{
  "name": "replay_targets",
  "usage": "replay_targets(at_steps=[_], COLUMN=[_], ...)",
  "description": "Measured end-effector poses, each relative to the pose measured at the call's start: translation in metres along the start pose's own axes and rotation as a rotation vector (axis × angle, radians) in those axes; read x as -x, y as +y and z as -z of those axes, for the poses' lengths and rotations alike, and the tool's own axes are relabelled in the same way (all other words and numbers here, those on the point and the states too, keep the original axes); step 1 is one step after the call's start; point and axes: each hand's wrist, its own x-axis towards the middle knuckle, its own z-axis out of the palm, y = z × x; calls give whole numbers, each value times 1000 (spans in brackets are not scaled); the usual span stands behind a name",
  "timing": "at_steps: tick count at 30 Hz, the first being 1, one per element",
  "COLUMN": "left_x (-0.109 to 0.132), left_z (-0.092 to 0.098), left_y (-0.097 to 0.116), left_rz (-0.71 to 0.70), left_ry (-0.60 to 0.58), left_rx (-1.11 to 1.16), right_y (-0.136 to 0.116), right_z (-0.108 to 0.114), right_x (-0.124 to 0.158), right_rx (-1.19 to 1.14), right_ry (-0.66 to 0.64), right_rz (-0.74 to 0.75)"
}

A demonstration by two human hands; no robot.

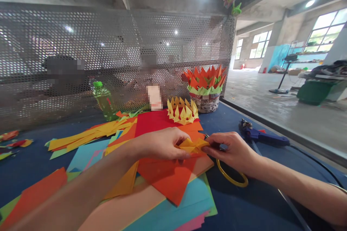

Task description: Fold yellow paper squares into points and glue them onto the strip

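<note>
Between my two hands is a small folded piece of yellow-orange paper (pixel 193 145). My left hand (pixel 166 143) pinches its left end between thumb and fingers. At its right end, the fingertips of my right hand (pixel 231 151) grip the same piece. Beneath them lies a sheet of orange-red paper (pixel 173 180) on a stack of coloured sheets. Scissors with a yellow handle (pixel 235 182) rest on the table under my right hand, their blades mostly hidden. Just beyond my hands stands a ring of pale yellow folded points (pixel 183 112).
A basket with orange and green folded points (pixel 206 90) stands farther back. Right of my hands lies a blue glue gun (pixel 264 137) with a cord. A green-capped bottle (pixel 104 101) and yellow paper strips (pixel 92 137) are at left. A perforated metal screen (pixel 114 47) closes the back.
</note>
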Motion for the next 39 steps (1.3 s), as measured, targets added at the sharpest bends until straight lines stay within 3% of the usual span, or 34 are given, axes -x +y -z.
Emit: replay_targets(at_steps=[17,21,28,39], left_x=[-2,-1,0,1], left_z=[-4,-3,-2,-2], left_y=[5,6,7,6], left_rz=[41,37,14,-8], left_ry=[130,123,108,113], left_rx=[-147,-137,-140,-134], right_y=[-1,-5,-3,-3], right_z=[-1,0,0,-2], right_x=[3,7,6,6], right_rx=[70,120,229,270], right_ry=[56,117,67,85], right_rz=[73,121,293,315])
